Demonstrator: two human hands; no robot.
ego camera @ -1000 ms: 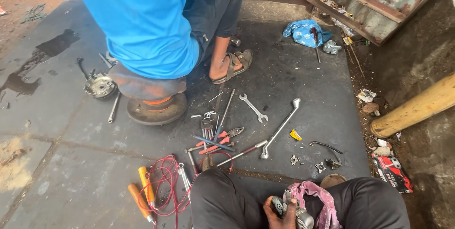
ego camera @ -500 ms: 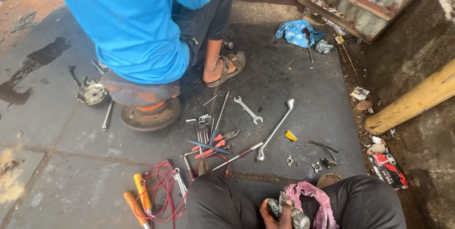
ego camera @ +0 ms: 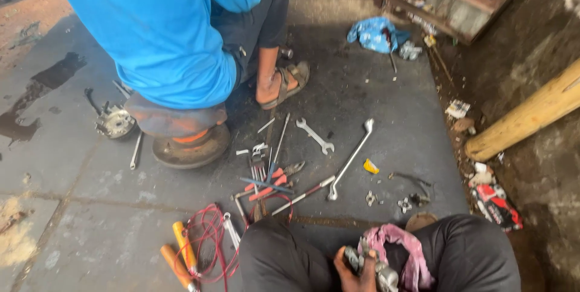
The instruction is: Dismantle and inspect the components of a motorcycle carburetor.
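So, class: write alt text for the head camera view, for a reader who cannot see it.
A hand grips a small metal part beside a pink rag, in the lap. Spanners, pliers and screwdrivers litter the floor; a person in blue sits ahead.

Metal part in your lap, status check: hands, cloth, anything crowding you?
Left hand grips metal part. Right hand unseen. Pink cloth draped beside it. Spanners and person in blue ahead, apart.

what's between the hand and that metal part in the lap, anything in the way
Nothing visible: the left hand already grips the grey metal part directly. A pink rag lies draped beside it over the lap. The right hand is not in view.
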